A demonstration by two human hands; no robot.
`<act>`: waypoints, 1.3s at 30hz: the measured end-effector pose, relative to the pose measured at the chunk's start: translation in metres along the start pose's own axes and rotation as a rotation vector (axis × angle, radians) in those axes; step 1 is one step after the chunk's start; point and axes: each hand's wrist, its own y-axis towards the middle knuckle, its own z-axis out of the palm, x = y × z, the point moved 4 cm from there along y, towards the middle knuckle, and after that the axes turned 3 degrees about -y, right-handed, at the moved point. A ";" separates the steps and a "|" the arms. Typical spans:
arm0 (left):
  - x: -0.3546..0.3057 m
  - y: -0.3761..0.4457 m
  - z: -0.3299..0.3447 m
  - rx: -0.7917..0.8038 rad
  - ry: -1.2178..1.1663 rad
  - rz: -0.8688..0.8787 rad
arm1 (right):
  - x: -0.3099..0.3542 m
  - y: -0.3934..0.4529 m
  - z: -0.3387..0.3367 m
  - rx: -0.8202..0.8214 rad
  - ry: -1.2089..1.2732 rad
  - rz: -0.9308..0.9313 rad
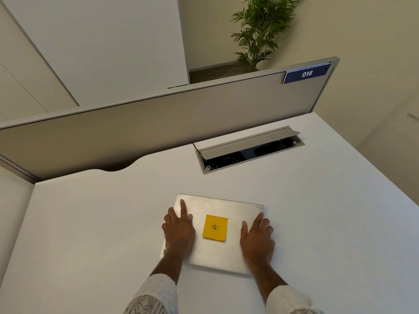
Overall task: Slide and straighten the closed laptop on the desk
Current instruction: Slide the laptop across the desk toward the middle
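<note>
Fingers: spread flat on the lid, both hands, pressing rather than clasping.
Desk: white, smooth; likely low friction.
Laptop: closed, silver, near the desk's front middle, skewed to its edges. Judged rigid, moderately heavy, slick-skinned; best steered by palms at the two side edges.
Left hand: on the left edge.
Right hand: on the right edge.
Sticky note: yellow, lid centre, between the hands.

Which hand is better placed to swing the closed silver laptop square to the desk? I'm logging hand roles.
Probably the left hand: its index finger reaches the far left corner of the closed silver laptop, giving leverage. The right hand lies flat along the right edge, suiting a pivot.
</note>
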 end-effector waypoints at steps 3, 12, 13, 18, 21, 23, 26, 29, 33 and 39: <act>0.001 -0.001 0.002 -0.019 -0.018 -0.006 | 0.001 0.000 -0.002 0.004 -0.010 -0.002; 0.002 -0.002 0.006 -0.048 -0.091 0.000 | 0.003 -0.001 -0.005 0.029 -0.048 -0.003; 0.002 -0.003 0.007 -0.053 -0.090 0.000 | 0.003 -0.001 -0.005 0.033 -0.051 -0.003; 0.003 -0.006 0.010 -0.077 -0.090 -0.002 | 0.004 0.001 -0.001 0.047 -0.049 -0.005; 0.003 -0.005 0.013 -0.071 -0.096 0.001 | 0.004 0.001 0.001 0.061 -0.048 -0.005; 0.002 -0.006 0.014 -0.080 -0.095 0.003 | 0.003 0.001 0.001 0.070 -0.054 -0.006; 0.006 -0.009 0.013 -0.094 -0.061 0.042 | 0.001 0.001 0.002 0.055 -0.063 -0.027; 0.010 -0.008 0.010 -0.134 0.060 0.150 | -0.005 0.004 -0.005 -0.008 -0.114 -0.052; 0.007 -0.010 0.007 -0.121 0.116 0.183 | -0.001 0.007 -0.021 -0.054 -0.169 -0.103; 0.001 -0.013 0.006 -0.061 0.097 0.129 | 0.002 0.002 -0.027 -0.047 -0.138 -0.119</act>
